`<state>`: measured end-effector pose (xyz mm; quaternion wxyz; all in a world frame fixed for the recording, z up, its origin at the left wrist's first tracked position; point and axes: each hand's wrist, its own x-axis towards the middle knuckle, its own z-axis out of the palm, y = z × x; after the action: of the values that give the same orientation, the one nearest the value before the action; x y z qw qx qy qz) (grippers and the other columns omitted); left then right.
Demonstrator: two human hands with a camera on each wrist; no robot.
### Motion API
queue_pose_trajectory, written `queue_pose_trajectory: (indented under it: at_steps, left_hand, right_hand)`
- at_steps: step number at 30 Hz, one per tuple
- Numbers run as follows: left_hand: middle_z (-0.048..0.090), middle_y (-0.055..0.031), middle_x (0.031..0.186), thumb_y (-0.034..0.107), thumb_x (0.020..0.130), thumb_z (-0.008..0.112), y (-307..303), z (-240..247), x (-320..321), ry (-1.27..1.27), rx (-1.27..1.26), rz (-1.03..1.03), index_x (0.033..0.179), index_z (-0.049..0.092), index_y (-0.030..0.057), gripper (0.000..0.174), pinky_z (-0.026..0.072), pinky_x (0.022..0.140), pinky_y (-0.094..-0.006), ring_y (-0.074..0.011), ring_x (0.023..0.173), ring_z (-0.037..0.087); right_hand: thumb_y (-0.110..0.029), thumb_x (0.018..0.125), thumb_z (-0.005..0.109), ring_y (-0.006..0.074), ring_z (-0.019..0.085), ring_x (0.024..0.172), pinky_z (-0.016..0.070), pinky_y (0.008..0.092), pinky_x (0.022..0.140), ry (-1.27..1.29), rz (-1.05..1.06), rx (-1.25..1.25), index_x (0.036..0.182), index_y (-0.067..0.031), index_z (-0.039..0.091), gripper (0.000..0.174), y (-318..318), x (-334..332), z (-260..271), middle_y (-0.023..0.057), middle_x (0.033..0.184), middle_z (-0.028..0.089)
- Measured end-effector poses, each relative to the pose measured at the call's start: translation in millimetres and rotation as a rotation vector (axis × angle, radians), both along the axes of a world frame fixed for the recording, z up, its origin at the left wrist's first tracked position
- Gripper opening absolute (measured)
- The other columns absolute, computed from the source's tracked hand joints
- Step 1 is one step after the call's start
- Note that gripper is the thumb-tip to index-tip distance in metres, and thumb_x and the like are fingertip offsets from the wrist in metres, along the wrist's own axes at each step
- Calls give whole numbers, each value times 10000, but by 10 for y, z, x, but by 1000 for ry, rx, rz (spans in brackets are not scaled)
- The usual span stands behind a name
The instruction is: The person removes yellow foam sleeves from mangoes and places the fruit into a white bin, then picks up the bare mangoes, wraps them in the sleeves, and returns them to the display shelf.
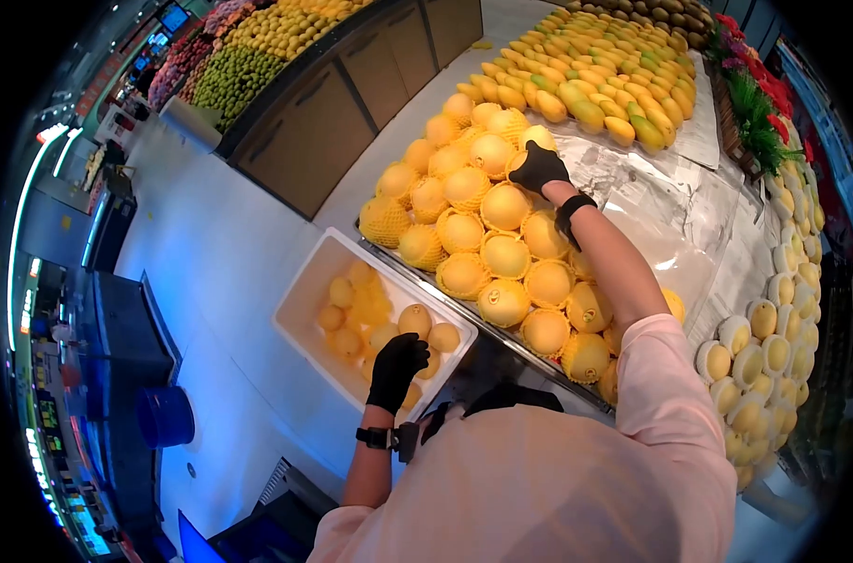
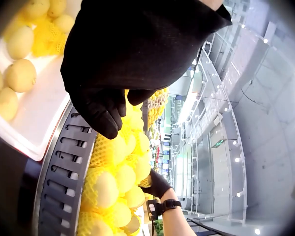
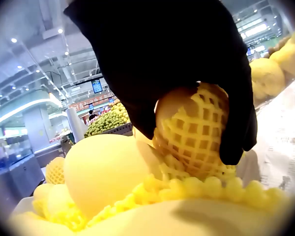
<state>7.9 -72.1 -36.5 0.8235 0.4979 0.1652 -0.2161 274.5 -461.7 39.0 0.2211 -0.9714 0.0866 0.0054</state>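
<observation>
Yellow round fruits in foam nets (image 1: pixel 464 188) are piled on the display stand. My black-gloved right hand (image 1: pixel 541 171) grips one netted fruit (image 3: pixel 191 130) at the pile's far right edge, fingers and thumb around its sides. Over the white box (image 1: pixel 300 281) hangs my gloved left hand (image 1: pixel 398 371), beside loose fruits (image 1: pixel 414 320) in the box. In the left wrist view the left hand (image 2: pixel 132 54) has its fingers bent downward, with no fruit visible in them.
Mangoes (image 1: pixel 595 80) lie at the far end of the stand, and white-wrapped fruits (image 1: pixel 764 361) line its right side. A metal rail (image 2: pixel 64 182) edges the stand. A blue bucket (image 1: pixel 165 417) stands on the floor at left.
</observation>
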Motion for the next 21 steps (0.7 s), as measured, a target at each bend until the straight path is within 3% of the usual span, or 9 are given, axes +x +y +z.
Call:
queue_pose_trajectory:
  at_steps: [6, 7, 10, 11, 12, 14, 16, 18, 21]
  left_hand:
    - [655, -129, 990, 185, 957, 506, 15, 25, -26, 5, 7, 22, 1144, 585, 18, 263, 545, 775, -329, -238, 895, 652]
    - [654, -130, 995, 180, 959, 502, 15, 15, -28, -19, 26, 11, 1148, 583, 19, 262, 545, 776, -330, -238, 896, 651]
    - [650, -132, 1007, 167, 964, 488, 49, -3, -40, -63, 56, -11, 1157, 577, 22, 257, 543, 781, -333, -237, 900, 648]
    - [648, -133, 1011, 162, 966, 482, 68, -3, -36, -63, 50, -13, 1159, 575, 24, 255, 542, 783, -334, -237, 901, 647]
    - [647, -135, 1015, 157, 968, 476, 85, -7, -37, -63, 44, -16, 1162, 573, 25, 254, 541, 786, -335, -237, 902, 646]
    - [647, -139, 1014, 162, 967, 476, 115, -41, -45, -59, 36, -5, 1156, 570, 19, 255, 539, 787, -335, -240, 903, 644]
    - [648, -139, 1012, 170, 964, 485, 128, -47, -43, -34, 6, 9, 1149, 572, 16, 256, 540, 787, -334, -243, 901, 645]
    - [650, -139, 1007, 178, 961, 491, 124, -58, -40, -26, 13, 8, 1146, 573, 15, 261, 540, 786, -334, -244, 900, 646]
    - [652, -138, 1003, 189, 958, 496, 120, -42, -31, -25, 19, 0, 1142, 576, 15, 265, 540, 783, -335, -246, 897, 648]
  right_hand:
    - [-477, 659, 714, 326, 583, 1102, 475, 372, 911, 55, 79, -56, 1234, -27, 526, 754, -3, 76, -55, 206, 1211, 595]
    - [-521, 675, 723, 329, 576, 1120, 506, 414, 889, 95, 101, -69, 1336, -34, 442, 868, -15, 105, -56, 204, 1294, 541]
    - [-547, 735, 693, 331, 548, 1158, 539, 473, 849, 279, -9, 248, 1432, -61, 314, 930, -108, 24, 164, 199, 1379, 461]
    - [-536, 807, 637, 349, 534, 1173, 566, 503, 789, 356, -100, 422, 1479, -85, 209, 916, -171, 51, 190, 197, 1432, 392]
    - [-508, 848, 596, 315, 630, 954, 579, 466, 691, 263, -128, 446, 1401, -88, 348, 737, -259, 79, 124, 174, 1279, 518]
    - [-456, 899, 536, 324, 595, 1095, 596, 457, 741, 376, -114, 459, 1448, -50, 271, 733, -400, 16, 382, 159, 1410, 421]
    - [-383, 915, 503, 283, 676, 746, 566, 428, 649, 339, -66, 418, 1243, 6, 489, 510, -524, -68, 513, 188, 1141, 604]
    - [-438, 852, 596, 186, 516, 545, 495, 364, 491, 359, -111, 456, 1163, -104, 505, 465, -712, 38, 391, 73, 867, 540]
    - [-425, 823, 637, 226, 590, 685, 523, 381, 624, 285, -66, 217, 1263, -64, 481, 590, -840, 120, 348, 101, 983, 597]
